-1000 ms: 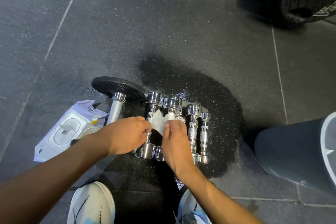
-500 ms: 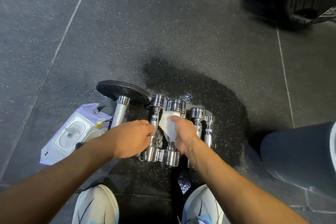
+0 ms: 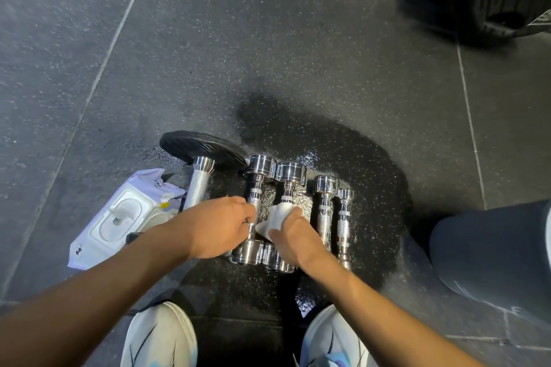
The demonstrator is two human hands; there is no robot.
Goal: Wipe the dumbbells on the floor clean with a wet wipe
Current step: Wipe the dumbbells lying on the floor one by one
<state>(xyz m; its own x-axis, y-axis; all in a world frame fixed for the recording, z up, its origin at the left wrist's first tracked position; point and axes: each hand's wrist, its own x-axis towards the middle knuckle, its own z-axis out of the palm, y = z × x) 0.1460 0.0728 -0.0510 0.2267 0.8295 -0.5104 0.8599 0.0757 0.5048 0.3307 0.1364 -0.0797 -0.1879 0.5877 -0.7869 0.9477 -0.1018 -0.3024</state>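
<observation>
Both forearms reaching down and forward; left hand [image 3: 219, 226] curled knuckles-up, gripping a dumbbell handle [image 3: 254, 198]; right hand [image 3: 293, 237] pinching a wet wipe [image 3: 275, 219].

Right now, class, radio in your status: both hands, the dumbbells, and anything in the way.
Left hand grips one chrome dumbbell's handle. Right hand holds wet wipe on the next dumbbell. Wipe pack left, clear of the work.

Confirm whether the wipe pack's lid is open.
No, the white flip lid on the wipe pack lies shut and flat.
</observation>
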